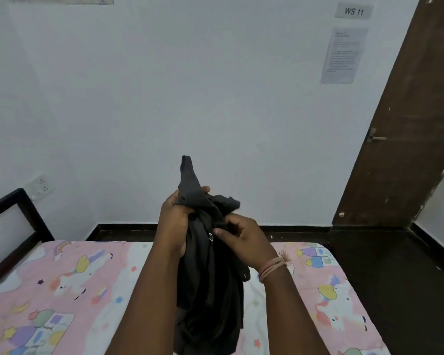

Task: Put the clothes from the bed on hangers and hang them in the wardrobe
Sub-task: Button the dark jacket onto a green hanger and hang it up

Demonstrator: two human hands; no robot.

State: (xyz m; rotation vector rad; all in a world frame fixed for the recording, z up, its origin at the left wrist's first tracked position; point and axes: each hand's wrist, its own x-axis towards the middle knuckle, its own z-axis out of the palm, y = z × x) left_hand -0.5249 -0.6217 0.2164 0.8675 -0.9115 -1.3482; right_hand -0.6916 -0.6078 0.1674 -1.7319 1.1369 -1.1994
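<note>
A black garment (208,285) hangs bunched in front of me above the bed (62,283), which has a pink unicorn-print sheet. My left hand (174,221) grips the garment's upper part, and a fold of cloth sticks up above the fingers. My right hand (244,239) pinches the cloth near a small white label at the collar. A pink band sits on my right wrist. No hanger and no wardrobe are in view.
A white wall faces me behind the bed. The dark headboard (13,219) stands at the left. A brown door (405,124) with a metal handle is at the right, above dark floor (385,278). Two papers (344,55) hang on the wall.
</note>
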